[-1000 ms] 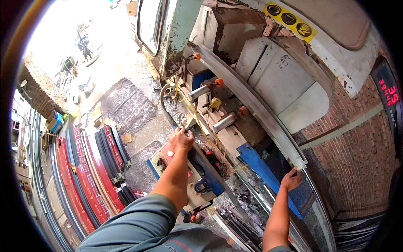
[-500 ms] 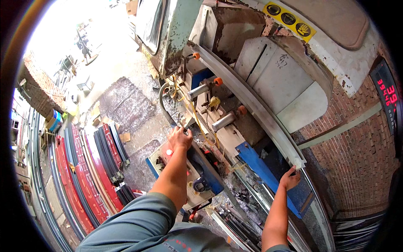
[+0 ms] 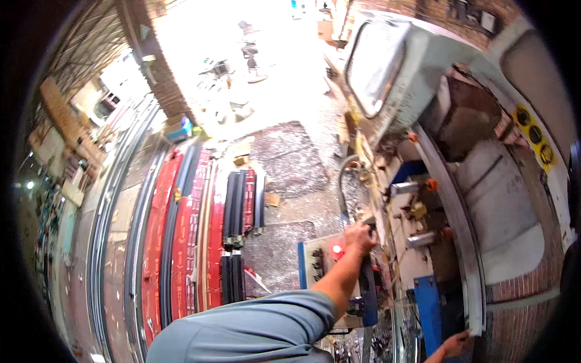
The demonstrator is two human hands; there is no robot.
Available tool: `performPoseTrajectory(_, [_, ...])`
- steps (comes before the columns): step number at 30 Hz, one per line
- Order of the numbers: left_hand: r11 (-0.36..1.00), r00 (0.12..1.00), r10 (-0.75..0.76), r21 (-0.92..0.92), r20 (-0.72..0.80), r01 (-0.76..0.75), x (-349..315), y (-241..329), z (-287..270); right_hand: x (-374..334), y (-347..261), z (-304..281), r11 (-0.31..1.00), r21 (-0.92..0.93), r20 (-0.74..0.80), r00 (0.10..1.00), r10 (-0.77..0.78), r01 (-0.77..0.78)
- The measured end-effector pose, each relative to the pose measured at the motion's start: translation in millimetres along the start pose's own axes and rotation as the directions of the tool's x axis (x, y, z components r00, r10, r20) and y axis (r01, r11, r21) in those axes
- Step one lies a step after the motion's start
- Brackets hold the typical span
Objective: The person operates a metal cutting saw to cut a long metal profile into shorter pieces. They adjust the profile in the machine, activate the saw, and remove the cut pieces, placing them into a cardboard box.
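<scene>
A long silvery metal profile (image 3: 455, 233) lies along the machine on the right, against its orange-tipped clamps. My right hand (image 3: 455, 343) pinches the near end of this profile, low at the right edge. My left hand (image 3: 359, 237) is curled at the far edge of the control box (image 3: 319, 245), beside a lit button (image 3: 337, 248). What its fingers close round is hidden under them. Two metal clamp cylinders (image 3: 407, 188) point toward the profile. A blue metal plate (image 3: 428, 308) stands between my two arms.
Left of me, long red and dark profiles (image 3: 160, 242) lie in rows on the floor. A scuffed dark mat (image 3: 290, 158) lies ahead. The machine's pale green hood (image 3: 417, 66) rises at the upper right, with a yellow warning strip (image 3: 535, 136). Scraps litter the floor around the machine.
My view has swung left, so the machine and both hands sit farther right in the picture. My left hand stays at the control box and my right hand at the profile's end.
</scene>
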State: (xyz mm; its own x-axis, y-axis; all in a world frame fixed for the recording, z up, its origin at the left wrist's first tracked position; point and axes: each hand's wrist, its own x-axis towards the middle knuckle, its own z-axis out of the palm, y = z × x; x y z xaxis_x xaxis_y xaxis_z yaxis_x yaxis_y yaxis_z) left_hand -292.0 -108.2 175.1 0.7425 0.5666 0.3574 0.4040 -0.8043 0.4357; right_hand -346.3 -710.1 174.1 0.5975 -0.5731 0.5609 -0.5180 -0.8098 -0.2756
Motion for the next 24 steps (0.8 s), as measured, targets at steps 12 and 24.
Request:
performPoseTrajectory(12, [0.995, 0.989, -0.092, -0.021, 0.116, 0.095, -0.7, -0.7, -18.4, 3.5, -29.9, 1.1, 0.982, -0.021, -0.244, 0.952, -0.187, 0.187])
performPoseTrajectory(24, [0.997, 0.987, -0.023, 0.082, 0.158, 0.011, 2.5, -3.1, 5.9, -1.5, -50.1, -40.6, 0.953, 0.302, 0.073, 0.997, 0.0, -0.022])
